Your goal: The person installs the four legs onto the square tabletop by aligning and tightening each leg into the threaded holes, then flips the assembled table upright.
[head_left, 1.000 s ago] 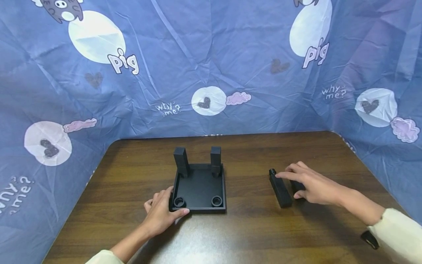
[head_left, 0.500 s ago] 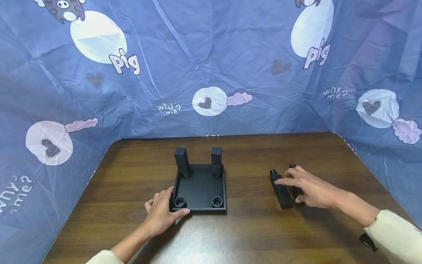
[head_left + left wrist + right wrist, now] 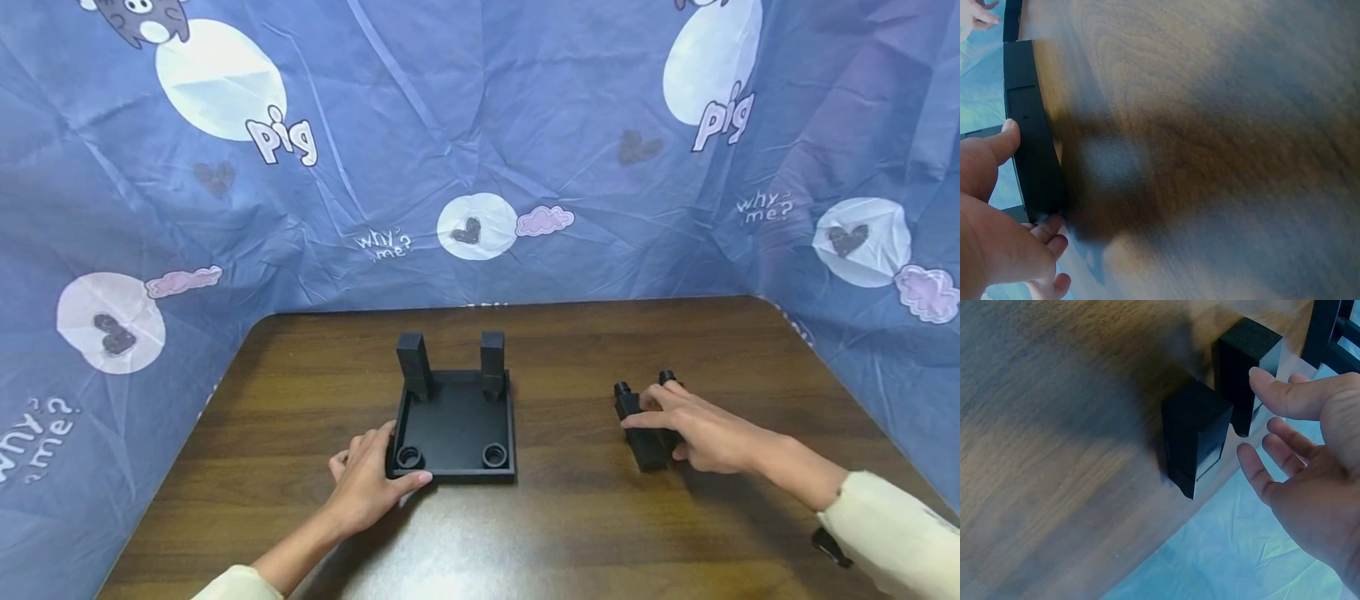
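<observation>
At the left of the table, a square black tray [image 3: 453,433] carries two upright posts [image 3: 492,360] at its back corners and round sockets [image 3: 494,456] at its front corners. My left hand [image 3: 367,487] grips its front left corner, thumb on the front wall. Two black rectangular legs with pegged ends lie side by side at the right. My right hand [image 3: 697,429] reaches over both, one finger across the left leg [image 3: 647,448]. It hides most of the right leg [image 3: 1194,425]. Its fingers are spread, and no firm grip shows in the right wrist view.
The brown wooden table [image 3: 570,533] has a bare stretch between tray and legs. Blue printed cloth [image 3: 480,125] stands behind and at both sides. A small black object [image 3: 831,547] shows beside the right sleeve.
My right hand has shifted slightly left, from the right leg toward the left one, uncovering the right leg's peg. My left hand and the tray have stayed put.
</observation>
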Available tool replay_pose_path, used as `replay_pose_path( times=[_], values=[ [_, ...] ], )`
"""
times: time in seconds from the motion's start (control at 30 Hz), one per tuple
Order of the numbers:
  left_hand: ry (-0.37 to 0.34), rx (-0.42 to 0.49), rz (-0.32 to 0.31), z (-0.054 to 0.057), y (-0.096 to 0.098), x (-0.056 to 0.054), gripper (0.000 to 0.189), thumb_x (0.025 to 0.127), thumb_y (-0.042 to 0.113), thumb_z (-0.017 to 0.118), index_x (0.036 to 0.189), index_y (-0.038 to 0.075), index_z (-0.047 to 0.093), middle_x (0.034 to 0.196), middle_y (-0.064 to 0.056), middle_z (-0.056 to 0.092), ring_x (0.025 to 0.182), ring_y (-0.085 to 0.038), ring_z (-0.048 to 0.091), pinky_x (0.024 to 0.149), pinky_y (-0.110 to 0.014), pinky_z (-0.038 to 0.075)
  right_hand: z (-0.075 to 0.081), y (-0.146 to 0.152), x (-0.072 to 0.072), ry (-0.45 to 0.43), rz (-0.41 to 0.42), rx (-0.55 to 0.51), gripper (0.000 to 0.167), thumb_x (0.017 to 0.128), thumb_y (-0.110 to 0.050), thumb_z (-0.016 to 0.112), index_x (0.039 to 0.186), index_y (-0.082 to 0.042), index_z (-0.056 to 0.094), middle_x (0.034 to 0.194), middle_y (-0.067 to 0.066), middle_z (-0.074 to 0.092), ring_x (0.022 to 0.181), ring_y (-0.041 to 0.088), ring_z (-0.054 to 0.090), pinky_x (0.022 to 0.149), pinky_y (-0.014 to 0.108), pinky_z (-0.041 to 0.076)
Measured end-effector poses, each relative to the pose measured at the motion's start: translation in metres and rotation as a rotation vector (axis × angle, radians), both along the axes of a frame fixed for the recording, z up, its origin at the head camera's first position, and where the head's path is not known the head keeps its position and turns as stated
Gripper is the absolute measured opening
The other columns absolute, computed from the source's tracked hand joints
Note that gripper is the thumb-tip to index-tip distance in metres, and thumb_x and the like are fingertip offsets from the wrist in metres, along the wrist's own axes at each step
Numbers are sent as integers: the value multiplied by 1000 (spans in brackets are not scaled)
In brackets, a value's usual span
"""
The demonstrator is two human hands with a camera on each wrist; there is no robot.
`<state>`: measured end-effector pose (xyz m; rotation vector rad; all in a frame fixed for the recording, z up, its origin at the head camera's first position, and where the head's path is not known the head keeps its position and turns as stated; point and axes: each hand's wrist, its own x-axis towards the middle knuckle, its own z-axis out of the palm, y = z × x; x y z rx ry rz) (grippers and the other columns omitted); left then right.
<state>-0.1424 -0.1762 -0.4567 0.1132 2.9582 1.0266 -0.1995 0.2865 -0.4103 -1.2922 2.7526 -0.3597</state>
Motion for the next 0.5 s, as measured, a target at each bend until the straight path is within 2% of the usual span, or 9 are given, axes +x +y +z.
replay_pose_path(
  times=[0.17, 0.33, 0.5],
  values=[
    [-2, 5, 0, 1, 0, 0, 93, 82, 37, 88, 149, -9, 43, 128, -20, 60, 119, -34, 46, 99, -64, 18, -2, -2, 0, -26, 3, 1, 80, 67, 29, 75, 135, -14, 71, 129, 11, 54, 111, 25, 49, 84, 42, 47],
    [-6, 16, -3, 0, 0, 0, 93, 82, 36, 88, 149, -10, 43, 125, -19, 61, 118, -34, 46, 100, -64, 17, -7, -3, -1, -11, 31, -24, 77, 65, 31, 73, 122, -19, 77, 131, 12, 53, 107, 27, 48, 81, 41, 45],
    [-5, 17, 0, 0, 0, 0, 93, 82, 36, 88, 149, -10, 43, 126, -19, 60, 117, -33, 46, 100, -64, 17, -11, -4, -2, 2, 33, -43, 74, 64, 31, 73, 115, -21, 80, 131, 13, 54, 109, 30, 49, 83, 44, 46]
  ],
)
